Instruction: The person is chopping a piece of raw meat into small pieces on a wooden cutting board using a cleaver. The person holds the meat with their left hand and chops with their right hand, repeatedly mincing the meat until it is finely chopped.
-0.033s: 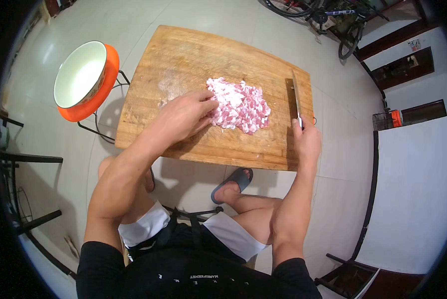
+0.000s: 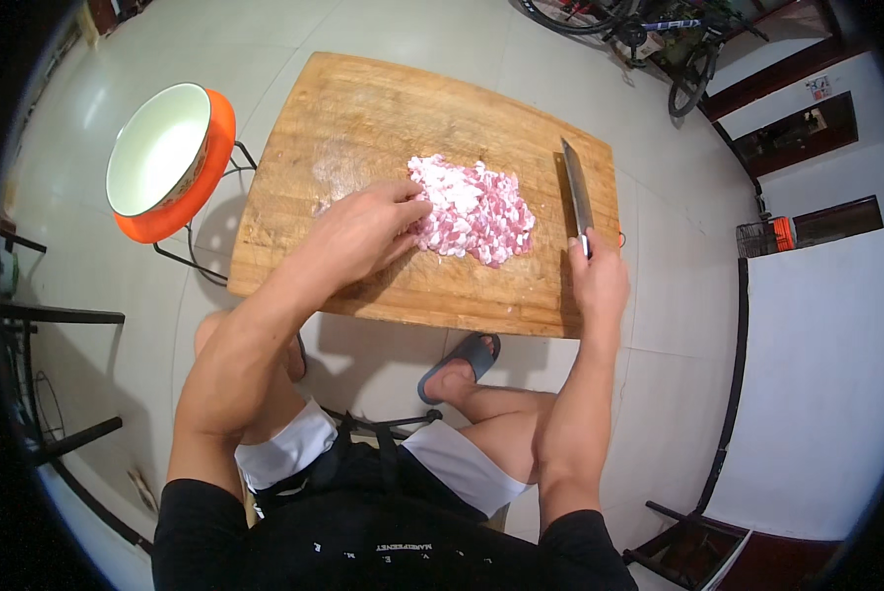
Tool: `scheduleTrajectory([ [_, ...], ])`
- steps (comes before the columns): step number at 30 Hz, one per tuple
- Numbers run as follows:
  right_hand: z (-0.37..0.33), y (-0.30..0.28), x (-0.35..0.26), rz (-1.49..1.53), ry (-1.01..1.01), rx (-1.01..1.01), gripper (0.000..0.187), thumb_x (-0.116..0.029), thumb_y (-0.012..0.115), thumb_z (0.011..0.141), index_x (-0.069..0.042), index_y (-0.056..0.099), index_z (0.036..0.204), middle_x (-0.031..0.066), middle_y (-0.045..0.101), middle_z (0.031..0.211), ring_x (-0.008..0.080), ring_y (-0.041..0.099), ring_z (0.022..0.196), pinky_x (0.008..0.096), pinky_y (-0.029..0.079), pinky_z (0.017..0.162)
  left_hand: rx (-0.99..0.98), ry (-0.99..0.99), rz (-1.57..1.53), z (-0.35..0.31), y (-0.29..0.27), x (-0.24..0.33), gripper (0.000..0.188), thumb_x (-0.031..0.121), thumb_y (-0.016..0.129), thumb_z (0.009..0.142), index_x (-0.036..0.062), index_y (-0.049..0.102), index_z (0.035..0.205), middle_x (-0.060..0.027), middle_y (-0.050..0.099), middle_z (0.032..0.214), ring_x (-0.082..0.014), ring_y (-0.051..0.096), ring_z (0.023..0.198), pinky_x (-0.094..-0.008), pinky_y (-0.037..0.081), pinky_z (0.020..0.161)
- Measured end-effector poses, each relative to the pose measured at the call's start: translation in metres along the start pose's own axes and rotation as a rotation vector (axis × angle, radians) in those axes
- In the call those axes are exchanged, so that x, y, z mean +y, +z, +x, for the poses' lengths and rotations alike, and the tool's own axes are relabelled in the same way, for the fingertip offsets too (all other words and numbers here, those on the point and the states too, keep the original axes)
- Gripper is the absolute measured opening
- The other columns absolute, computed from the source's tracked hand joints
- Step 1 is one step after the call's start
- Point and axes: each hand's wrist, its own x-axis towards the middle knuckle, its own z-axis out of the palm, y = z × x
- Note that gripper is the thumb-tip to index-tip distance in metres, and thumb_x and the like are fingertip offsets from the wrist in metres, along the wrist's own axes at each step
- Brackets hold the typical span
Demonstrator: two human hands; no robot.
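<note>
A heap of chopped pink-and-white meat point(image 2: 474, 209) lies on a large wooden cutting board point(image 2: 363, 108). My left hand point(image 2: 373, 225) rests at the left edge of the heap, fingers apart and their tips against the meat. At the board's right side, my right hand point(image 2: 600, 281) is wrapped round the handle of a kitchen knife point(image 2: 576, 187). The blade points away from me, apart from the meat, with its flat side partly in sight.
Left of the board, a white enamel bowl point(image 2: 161, 148) sits with an orange basin point(image 2: 215, 167) on a black metal stand point(image 2: 191, 258). A bicycle point(image 2: 639, 34) stands at the far right. My slippered foot point(image 2: 457, 374) is below the board's near edge.
The knife has shifted a little left and turned, so more of its blade face shows. My right hand moved slightly left with it. My left hand and the meat look the same.
</note>
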Motion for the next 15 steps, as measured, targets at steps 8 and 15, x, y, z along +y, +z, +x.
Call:
scheduleTrajectory([
  [8,-0.066,-0.012,-0.058,0.077,-0.125,-0.144,0.047,-0.039,0.066,0.105,-0.010,0.070,0.140,0.0266,0.077,0.098,0.0487,0.074,0.090,0.0578,0.058,0.080,-0.064,-0.050,0.000,-0.002,-0.009,0.004,0.035,0.015,0.078,0.094,0.0060,0.070,0.127,-0.0169,0.067,0.136,-0.0400,0.067,0.120,-0.0473,0.058,0.099],
  [15,-0.071,-0.018,-0.072,0.375,-0.113,-0.114,0.048,-0.041,0.068,0.105,-0.008,0.073,0.140,0.0280,0.076,0.097,0.0468,0.075,0.090,0.0531,0.057,0.080,-0.029,-0.019,0.020,-0.006,-0.005,-0.001,0.035,0.016,0.077,0.095,0.0072,0.070,0.127,-0.0158,0.068,0.135,-0.0397,0.068,0.119,-0.0477,0.059,0.098],
])
